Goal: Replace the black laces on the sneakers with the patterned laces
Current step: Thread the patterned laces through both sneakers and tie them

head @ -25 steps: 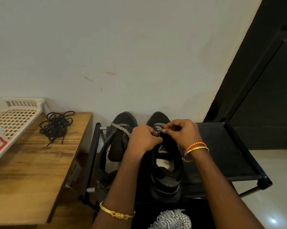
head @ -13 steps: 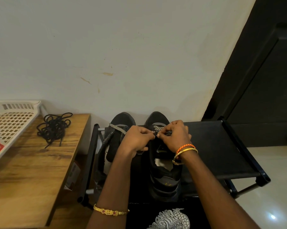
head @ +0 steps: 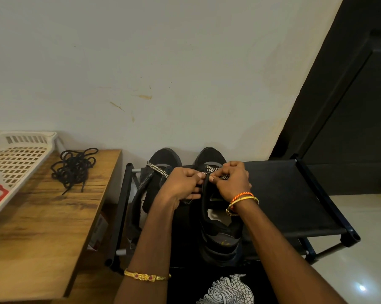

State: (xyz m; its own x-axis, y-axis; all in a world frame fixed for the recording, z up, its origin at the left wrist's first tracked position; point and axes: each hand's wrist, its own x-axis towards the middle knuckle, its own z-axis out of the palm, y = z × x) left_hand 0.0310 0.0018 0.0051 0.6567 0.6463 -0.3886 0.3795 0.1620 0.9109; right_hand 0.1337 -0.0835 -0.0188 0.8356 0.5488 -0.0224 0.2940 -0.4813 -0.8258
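Landmark: the black rack point(head: 279, 194) that carries both sneakers.

Right sneaker point(head: 218, 233): it stands near the middle of the rack, toe toward the wall, heel toward the person. Its long axis runs straight away from the body. Both hands meet over its forward eyelet rows.

Right hand point(head: 233, 181): fingers curled, pinching the patterned lace point(head: 213, 170) where it crosses the shoe. Left hand point(head: 183, 183): fingers curled, pinching the same lace just beside the right fingertips; a loose end shows under this hand. The two hands are almost touching. Neither is clearly nearer the work; the lace sits between them.

Lace axis at the grip: crosswise to the shoe, roughly parallel to the wall. In my judgement the coming move turns on this: the end must be turned from crosswise to point into the next eyelet back toward the heel. Which eyelet is next cannot be told; the fingers hide it.

Left sneaker point(head: 154, 194): at the rack's left end, same heading, with one patterned strand across its toe.

Black laces point(head: 73, 167): heaped on the wooden table point(head: 42, 227) left of the rack, well apart from the hands.
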